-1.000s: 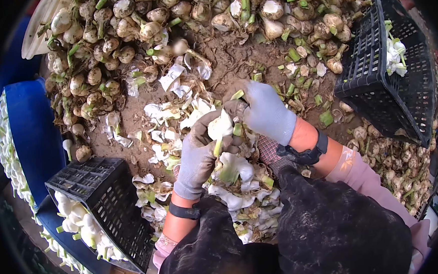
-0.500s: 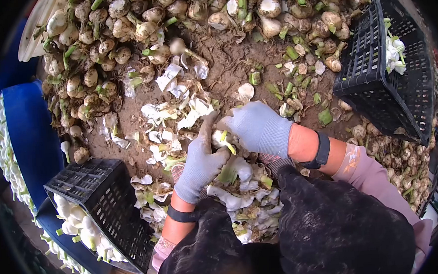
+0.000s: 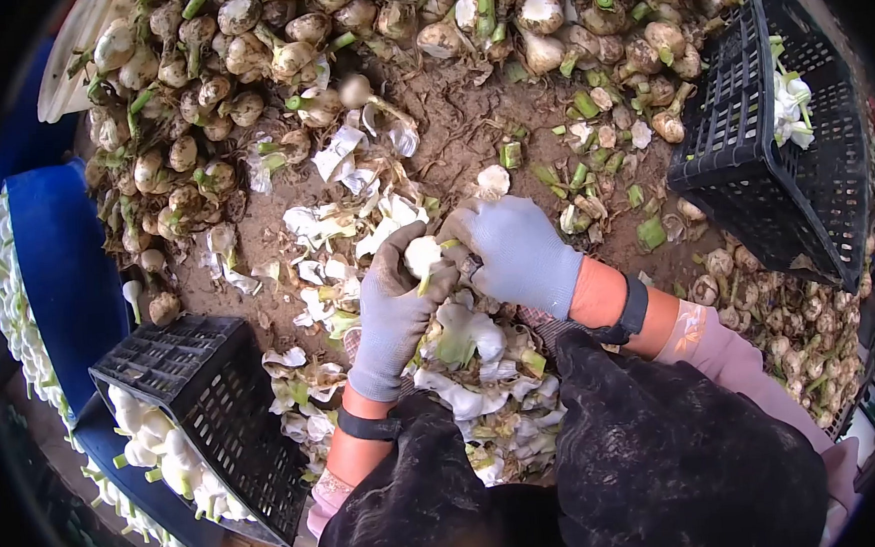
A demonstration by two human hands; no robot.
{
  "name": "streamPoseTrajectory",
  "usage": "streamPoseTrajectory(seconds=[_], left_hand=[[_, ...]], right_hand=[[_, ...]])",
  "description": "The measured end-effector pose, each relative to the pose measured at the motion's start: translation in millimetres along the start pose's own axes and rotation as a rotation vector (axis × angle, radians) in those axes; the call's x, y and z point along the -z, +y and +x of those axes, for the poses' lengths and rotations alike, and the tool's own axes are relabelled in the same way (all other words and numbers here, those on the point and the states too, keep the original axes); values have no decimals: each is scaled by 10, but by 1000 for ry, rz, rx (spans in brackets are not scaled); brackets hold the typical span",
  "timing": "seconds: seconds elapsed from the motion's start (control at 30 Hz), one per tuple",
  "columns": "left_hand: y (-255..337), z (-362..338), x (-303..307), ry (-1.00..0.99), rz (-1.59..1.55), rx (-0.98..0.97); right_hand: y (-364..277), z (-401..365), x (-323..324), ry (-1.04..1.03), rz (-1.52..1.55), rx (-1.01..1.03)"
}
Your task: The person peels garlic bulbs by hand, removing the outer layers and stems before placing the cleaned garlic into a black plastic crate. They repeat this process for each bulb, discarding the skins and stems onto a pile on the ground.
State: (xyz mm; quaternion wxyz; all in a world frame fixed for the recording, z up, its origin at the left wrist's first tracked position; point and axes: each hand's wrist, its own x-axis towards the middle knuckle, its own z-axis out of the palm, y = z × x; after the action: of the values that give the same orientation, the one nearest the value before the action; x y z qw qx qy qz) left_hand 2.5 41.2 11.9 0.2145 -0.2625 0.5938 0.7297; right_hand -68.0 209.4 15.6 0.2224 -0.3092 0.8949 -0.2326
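Observation:
A peeled white garlic bulb (image 3: 423,257) sits in the fingers of my left hand (image 3: 390,321), which wears a grey, soil-stained glove. My left fingers and thumb are wrapped round it. Close against its right side is my right hand (image 3: 526,251), gloved alike, with its fingers pinched. A thin greenish strip of garlic skin (image 3: 449,244) runs from the bulb to the right fingertips. Loose white garlic skins (image 3: 466,337) lie on the ground just below both hands.
Unpeeled garlic bulbs (image 3: 244,55) are heaped along the top. At lower left a tilted black crate (image 3: 234,386) holds white bulbs, beside a blue tub (image 3: 61,266). Another black crate (image 3: 720,146) stands at right. Cut green stems (image 3: 650,231) litter the soil.
The garlic bulb has turned, so its white round side now faces up. My right hand has closed in on it, and my left fingers have curled round it.

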Motion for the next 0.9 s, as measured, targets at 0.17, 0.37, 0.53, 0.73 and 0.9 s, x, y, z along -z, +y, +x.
streamPoseTrajectory(seconds=[0.17, 0.37, 0.53, 0.73, 0.9], left_hand=[[92, -25, -21, 32, 86, -159], [152, -115, 29, -82, -412, -130], [107, -14, 41, -16, -153, -258], [64, -33, 3, 44, 72, -300], [163, -63, 59, -60, -179, -269]], right_hand=[[-65, 58, 34, 124, -102, 88], [339, 215, 145, 183, -74, -283], [115, 40, 115, 55, 127, -21], [-123, 144, -26, 138, 142, -22], [197, 226, -59, 249, 27, -202]])
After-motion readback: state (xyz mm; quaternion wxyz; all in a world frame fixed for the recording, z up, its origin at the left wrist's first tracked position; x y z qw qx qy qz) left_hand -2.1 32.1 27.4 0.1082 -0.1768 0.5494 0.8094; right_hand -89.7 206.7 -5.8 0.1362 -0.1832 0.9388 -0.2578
